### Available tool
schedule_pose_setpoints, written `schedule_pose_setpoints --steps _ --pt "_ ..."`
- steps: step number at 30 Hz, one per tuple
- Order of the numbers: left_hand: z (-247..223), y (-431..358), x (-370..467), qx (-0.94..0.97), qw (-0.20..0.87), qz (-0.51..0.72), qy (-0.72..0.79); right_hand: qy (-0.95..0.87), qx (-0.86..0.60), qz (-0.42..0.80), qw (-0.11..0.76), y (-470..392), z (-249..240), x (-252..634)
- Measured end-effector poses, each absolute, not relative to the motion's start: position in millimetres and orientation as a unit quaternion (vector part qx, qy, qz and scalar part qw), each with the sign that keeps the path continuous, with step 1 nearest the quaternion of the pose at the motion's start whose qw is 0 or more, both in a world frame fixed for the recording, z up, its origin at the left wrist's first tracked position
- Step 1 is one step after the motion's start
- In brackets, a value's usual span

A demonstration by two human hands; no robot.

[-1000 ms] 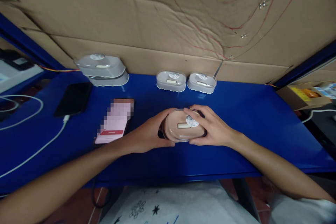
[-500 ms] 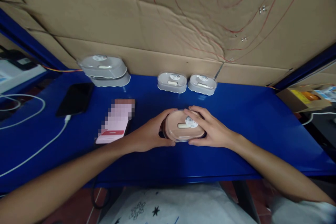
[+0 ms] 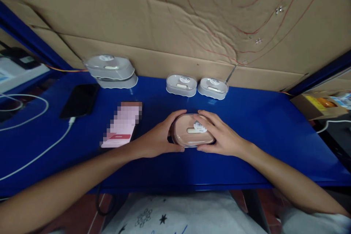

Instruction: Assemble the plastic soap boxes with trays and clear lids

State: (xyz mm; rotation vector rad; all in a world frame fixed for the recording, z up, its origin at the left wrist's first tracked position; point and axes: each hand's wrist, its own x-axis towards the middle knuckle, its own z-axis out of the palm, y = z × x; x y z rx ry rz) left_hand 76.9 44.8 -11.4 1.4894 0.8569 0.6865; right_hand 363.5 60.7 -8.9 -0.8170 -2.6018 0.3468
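Observation:
A pinkish-beige oval plastic box [image 3: 182, 135] with a clear lid, a white bar on top and a round label sits between my hands above the blue table. My left hand [image 3: 161, 137] grips its left end, thumb at the near edge and fingers round the far side. On the right end, my right hand [image 3: 219, 133] is wrapped the same way, one finger lying over the lid beside the label. The underside of the box is hidden. Behind it, two smaller grey oval boxes stand side by side, the left one [image 3: 175, 89] and the right one [image 3: 216, 94].
A stack of larger grey oval boxes [image 3: 117, 75] stands at the back left by the cardboard wall [image 3: 137, 33]. On the blue table [image 3: 246, 117] lie a lit phone [image 3: 123, 124] and a dark phone [image 3: 80, 100] with a white cable. An open carton [image 3: 311, 108] is at the right.
The camera view has shifted slightly. Both hands keep hold of the beige box in nearly the same place; nothing else has visibly moved.

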Motion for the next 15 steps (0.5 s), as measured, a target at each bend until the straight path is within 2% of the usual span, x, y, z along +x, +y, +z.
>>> schedule_pose_setpoints --steps 5,15 --pt "-9.8 45.3 76.4 0.66 0.583 0.294 0.372 -0.928 -0.29 0.137 0.188 61.4 -7.6 364.9" --pt "-3.3 47.2 72.9 0.769 0.397 0.219 0.451 -0.947 -0.261 0.096 0.162 64.2 -2.2 368.1"
